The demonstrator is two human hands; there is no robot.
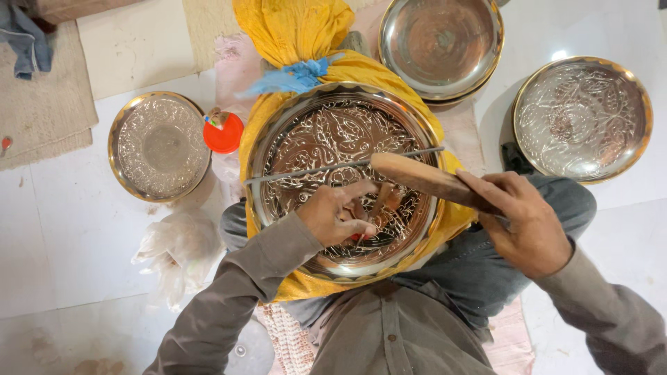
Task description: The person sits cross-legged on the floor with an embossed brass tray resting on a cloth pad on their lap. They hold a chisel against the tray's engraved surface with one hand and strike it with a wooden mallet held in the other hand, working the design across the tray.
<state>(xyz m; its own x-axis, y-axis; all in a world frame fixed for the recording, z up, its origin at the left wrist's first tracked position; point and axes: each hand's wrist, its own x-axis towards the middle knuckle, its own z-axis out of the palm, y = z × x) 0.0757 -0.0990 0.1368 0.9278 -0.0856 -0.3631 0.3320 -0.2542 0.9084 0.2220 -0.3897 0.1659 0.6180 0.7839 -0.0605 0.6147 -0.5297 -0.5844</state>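
We note a white tiled floor (76, 236) bearing three engraved metal plates (159, 146), a crumpled plastic bag (177, 250) and a beige mat (42, 104).

free: bare white tiled floor (83, 250) lower left | blocked left: small engraved round metal plate (159, 146), orange lid (224, 132), crumpled clear plastic bag (177, 246) | blocked right: engraved silver plate (582, 118), stacked plain metal plates (440, 45)

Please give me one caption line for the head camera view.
Left hand steadies a tool on an engraved metal plate; right hand holds a wooden mallet.
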